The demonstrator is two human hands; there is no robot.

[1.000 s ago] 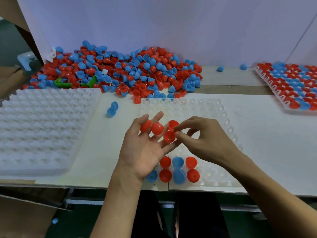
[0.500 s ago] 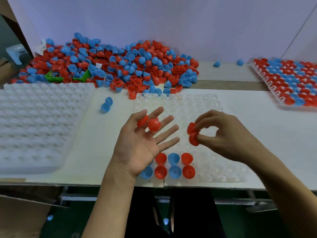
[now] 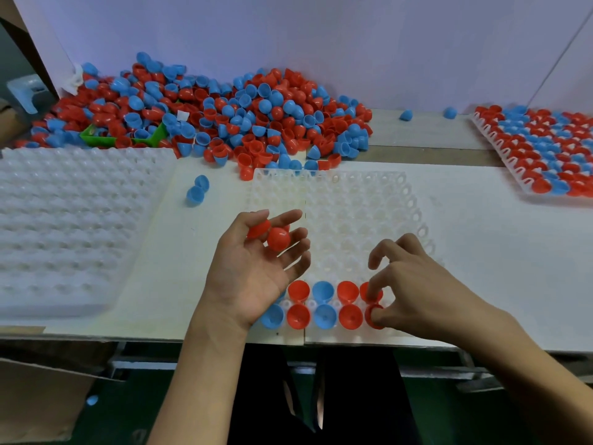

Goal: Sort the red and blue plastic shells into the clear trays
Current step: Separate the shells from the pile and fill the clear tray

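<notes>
The right hand (image 3: pixel 414 290) pinches a red shell (image 3: pixel 373 316) into the clear tray's (image 3: pixel 353 220) nearest row, beside those already seated. The left hand (image 3: pixel 256 268) – palm up, fingers loosely curled – cradles two spare red shells (image 3: pixel 278 239). Next comes pressing it home, then, probably, fetching blues from the pile (image 3: pixel 224 117) at the bench's back

Filled tray (image 3: pixel 545 149) (far right) cut off.
</notes>
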